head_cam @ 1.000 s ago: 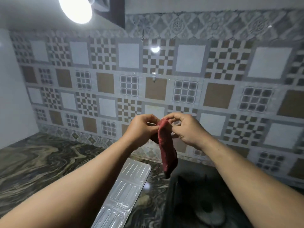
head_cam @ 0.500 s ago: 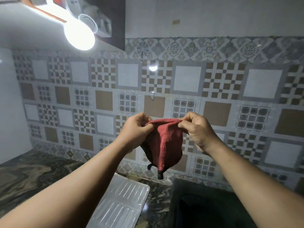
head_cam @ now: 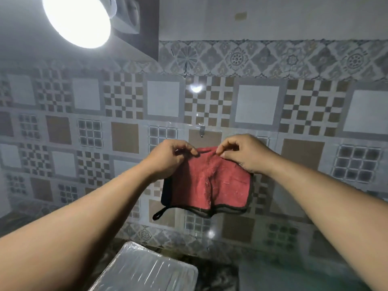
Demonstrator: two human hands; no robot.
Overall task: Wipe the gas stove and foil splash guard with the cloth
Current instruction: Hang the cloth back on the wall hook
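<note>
The patterned tile wall (head_cam: 260, 106) fills most of the view, lit by a bright round lamp (head_cam: 76, 17) at the upper left. Low in the frame a dim strip of the surface (head_cam: 214, 274) runs along the foot of the wall. On it, at the bottom centre-left, lies the foil splash guard (head_cam: 144, 271), a ribbed silver sheet lying flat, its long axis running from the near left toward the wall. Just to its right a dark slab at the bottom edge is probably the gas stove (head_cam: 289, 280), too dim to make out in detail.

Both wiping targets sit below the grip: the foil below and slightly left, the stove below and to the right. The left hand is therefore nearer the foil and the right hand nearer the stove.

The red cloth (head_cam: 210, 181) hangs in the air in front of the wall, well above the surface, spread flat with its long axis across the view and a small dark loop (head_cam: 159, 214) dangling from its lower left corner. The left hand (head_cam: 168, 158) pinches the top edge near the left corner and the right hand (head_cam: 243, 154) pinches the same edge to the right, so each grip is clenched on cloth.

No container is in view, and nothing rests on the foil
</note>
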